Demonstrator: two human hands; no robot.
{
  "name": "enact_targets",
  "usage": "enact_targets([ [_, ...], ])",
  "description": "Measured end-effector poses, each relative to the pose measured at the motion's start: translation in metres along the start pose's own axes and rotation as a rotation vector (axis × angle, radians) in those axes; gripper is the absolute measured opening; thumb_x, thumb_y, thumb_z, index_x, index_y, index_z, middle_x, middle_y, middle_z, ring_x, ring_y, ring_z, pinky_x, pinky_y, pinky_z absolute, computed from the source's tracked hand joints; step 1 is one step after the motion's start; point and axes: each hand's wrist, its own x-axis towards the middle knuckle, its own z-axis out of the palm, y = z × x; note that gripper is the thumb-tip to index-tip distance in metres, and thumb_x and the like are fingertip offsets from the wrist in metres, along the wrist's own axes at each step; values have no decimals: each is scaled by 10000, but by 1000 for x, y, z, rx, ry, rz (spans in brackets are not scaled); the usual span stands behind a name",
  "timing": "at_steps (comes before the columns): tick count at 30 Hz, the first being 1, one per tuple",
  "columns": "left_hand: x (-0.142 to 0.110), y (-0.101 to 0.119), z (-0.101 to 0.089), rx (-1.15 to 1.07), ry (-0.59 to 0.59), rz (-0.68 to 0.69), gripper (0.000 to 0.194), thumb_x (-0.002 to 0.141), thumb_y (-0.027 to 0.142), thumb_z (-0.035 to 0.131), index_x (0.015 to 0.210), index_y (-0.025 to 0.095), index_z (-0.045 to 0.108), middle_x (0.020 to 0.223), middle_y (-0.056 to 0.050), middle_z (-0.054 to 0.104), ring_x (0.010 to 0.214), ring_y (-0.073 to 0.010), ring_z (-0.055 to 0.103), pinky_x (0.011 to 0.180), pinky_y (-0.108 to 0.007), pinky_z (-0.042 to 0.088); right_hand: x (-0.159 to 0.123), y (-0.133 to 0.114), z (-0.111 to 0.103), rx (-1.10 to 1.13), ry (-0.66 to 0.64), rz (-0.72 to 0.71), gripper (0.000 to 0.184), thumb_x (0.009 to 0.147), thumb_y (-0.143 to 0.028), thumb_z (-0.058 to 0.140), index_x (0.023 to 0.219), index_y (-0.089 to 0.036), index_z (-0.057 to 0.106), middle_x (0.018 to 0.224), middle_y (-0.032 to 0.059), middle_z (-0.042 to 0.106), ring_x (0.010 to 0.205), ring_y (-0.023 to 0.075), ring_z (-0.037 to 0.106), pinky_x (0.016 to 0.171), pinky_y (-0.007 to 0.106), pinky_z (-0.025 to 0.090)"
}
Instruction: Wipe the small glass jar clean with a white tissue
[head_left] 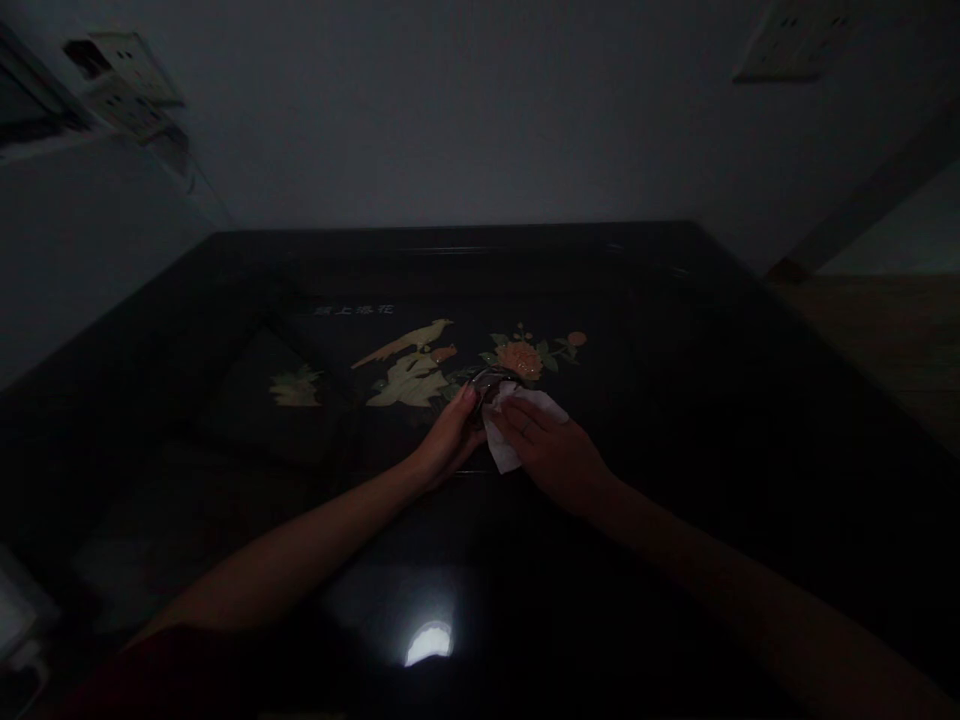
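Note:
My left hand (450, 436) is closed round a dark, shiny, rounded object (491, 382) whose kind I cannot make out in the dim light. A white tissue (504, 452) is bunched under the fingers of my right hand (551, 445), which press it against the near right side of that object. Both hands meet over the middle of a glossy black table (645, 560). Much of the dark object is hidden by the tissue and my fingers.
The table top bears a picture with a bird (409, 345), a pink flower (519, 358) and pale written characters (354, 310). A grey wall (465, 120) stands behind it. Sockets (135, 70) are at the upper left, another socket plate (787, 45) at the upper right.

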Motion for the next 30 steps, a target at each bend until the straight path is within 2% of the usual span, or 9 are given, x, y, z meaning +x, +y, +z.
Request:
enact_targets([
  [4, 0, 1, 2, -7, 26, 3, 437, 774, 479, 643, 1112, 206, 597, 1187, -78, 610, 1125, -241, 526, 896, -342, 445, 0, 1, -4, -53, 9, 3, 422, 878, -43, 411, 1282, -102, 519, 1345, 146, 538, 1278, 267, 460, 927, 457, 498],
  [9, 0, -1, 0, -3, -18, 11, 412, 817, 465, 602, 1132, 201, 594, 1176, -80, 616, 1105, -228, 540, 877, -319, 445, 1, 0, -2, -16, 31, 21, 426, 856, -42, 446, 1271, -85, 533, 1312, 159, 565, 1254, 272, 484, 945, 448, 491],
  [16, 1, -4, -4, 34, -69, 45, 383, 857, 421, 568, 1182, 217, 573, 1198, -80, 608, 1102, -235, 556, 919, -353, 429, 0, -9, 5, 280, -12, 125, 517, 831, -130, 466, 1347, -105, 431, 1331, 150, 516, 1272, 266, 428, 1053, 447, 402],
  [20, -1, -2, -3, 66, -51, 21, 464, 817, 429, 622, 1238, 253, 534, 1235, -62, 588, 1127, -230, 545, 953, -347, 407, -4, -16, 16, 492, 19, 148, 596, 836, -228, 518, 1384, -86, 332, 1351, 190, 444, 1308, 285, 361, 1080, 480, 347],
  [23, -3, -1, -1, 98, -29, 8, 543, 774, 438, 670, 1264, 264, 513, 1239, -58, 583, 1124, -228, 542, 957, -340, 401, -6, -21, 21, 621, 59, 170, 672, 828, -284, 546, 1413, -128, 253, 1397, 198, 371, 1336, 292, 323, 1078, 503, 333],
  [26, -5, 0, 1, 110, -13, -2, 553, 756, 440, 688, 1252, 264, 521, 1194, -56, 605, 1079, -228, 564, 933, -341, 417, -7, -23, 22, 660, 81, 183, 696, 824, -298, 553, 1423, -164, 225, 1419, 183, 349, 1349, 292, 308, 1078, 488, 337],
  [30, -6, 1, 1, 106, 4, -12, 522, 770, 426, 677, 1245, 268, 527, 1225, -54, 590, 1120, -234, 541, 928, -340, 422, -6, -21, 19, 597, 78, 167, 631, 842, -248, 513, 1409, -137, 259, 1391, 196, 392, 1333, 299, 338, 1070, 508, 348],
])
